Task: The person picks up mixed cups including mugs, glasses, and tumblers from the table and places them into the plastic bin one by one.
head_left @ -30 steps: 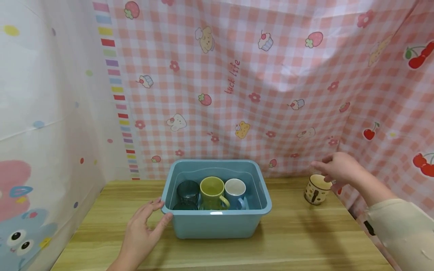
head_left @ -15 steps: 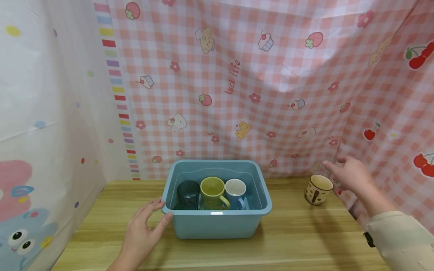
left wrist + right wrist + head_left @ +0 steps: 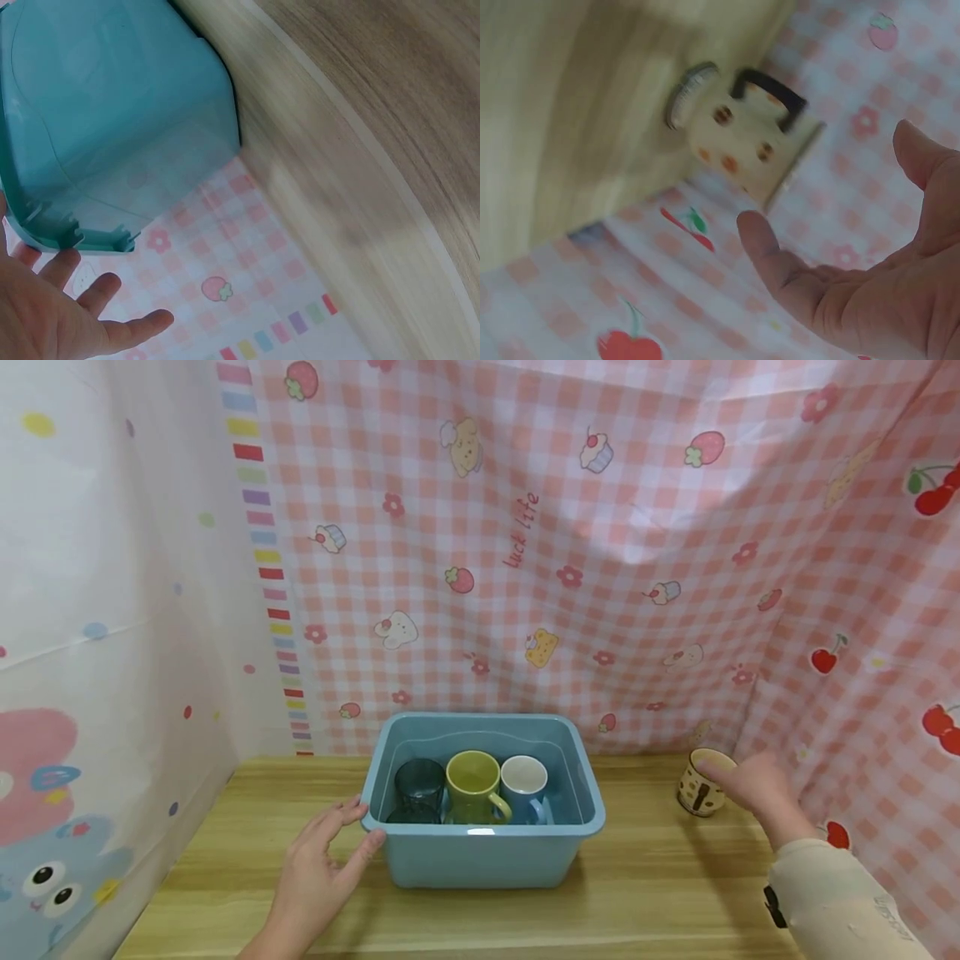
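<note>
A cream spotted mug (image 3: 694,790) with a dark handle (image 3: 771,92) stands upright at the right rear of the table. My right hand (image 3: 756,785) is right at its rim, thumb and fingers spread apart around nothing in the right wrist view (image 3: 870,292). With its fingertips, my left hand (image 3: 318,868) touches the left front corner of a light blue plastic tub (image 3: 480,860). Inside the tub stand a green mug (image 3: 471,777), a blue mug with a white inside (image 3: 522,774) and dark glass cups (image 3: 420,781).
A wooden table (image 3: 637,893) carries the tub and the spotted mug. Behind it hangs a pink checked cloth (image 3: 570,610), which also covers the right side. A white patterned cloth (image 3: 150,610) hangs along the left.
My right hand first drew back to the right from above the spotted mug, then came lower and back toward its rim. The left hand keeps its place on the tub.
</note>
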Demonstrator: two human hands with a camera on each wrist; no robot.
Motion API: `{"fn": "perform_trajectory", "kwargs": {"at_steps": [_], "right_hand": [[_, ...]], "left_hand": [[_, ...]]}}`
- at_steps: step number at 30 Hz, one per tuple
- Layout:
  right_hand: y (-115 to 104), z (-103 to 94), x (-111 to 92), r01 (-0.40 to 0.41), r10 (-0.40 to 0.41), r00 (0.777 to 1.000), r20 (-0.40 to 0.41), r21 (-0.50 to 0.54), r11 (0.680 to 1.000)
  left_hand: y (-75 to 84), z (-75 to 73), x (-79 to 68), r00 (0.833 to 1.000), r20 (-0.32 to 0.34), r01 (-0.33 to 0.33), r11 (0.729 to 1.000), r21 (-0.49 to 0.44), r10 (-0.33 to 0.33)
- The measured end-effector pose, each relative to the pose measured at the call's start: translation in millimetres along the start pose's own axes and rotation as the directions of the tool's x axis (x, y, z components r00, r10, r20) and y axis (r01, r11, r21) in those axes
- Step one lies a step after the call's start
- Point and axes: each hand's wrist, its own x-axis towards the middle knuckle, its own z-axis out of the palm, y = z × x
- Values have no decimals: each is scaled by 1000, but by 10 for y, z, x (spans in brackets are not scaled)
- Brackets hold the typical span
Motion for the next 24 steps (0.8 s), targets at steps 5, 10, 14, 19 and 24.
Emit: {"fn": "perform_trajectory", "kwargs": {"at_steps": [5, 10, 14, 19, 24], "right_hand": [[27, 227, 42, -64, 65, 997, -31, 25, 998], [54, 347, 56, -90, 89, 996, -5, -32, 995], [88, 416, 89, -113, 112, 993, -29, -24, 993], [136, 476, 146, -98, 96, 994, -57, -28, 995], [192, 504, 186, -70, 70, 998, -8, -60, 996]], "left_hand": [[-2, 5, 7, 999, -17, -29, 1000, -6, 29], [-13, 5, -3, 1000, -12, -20, 1000, -7, 20], [-16, 9, -5, 1000, -10, -11, 1000, 0, 11], [-11, 11, -1, 1000, -15, -15, 1000, -3, 15], [-7, 10, -6, 1000, -11, -9, 1000, 6, 9]]}}
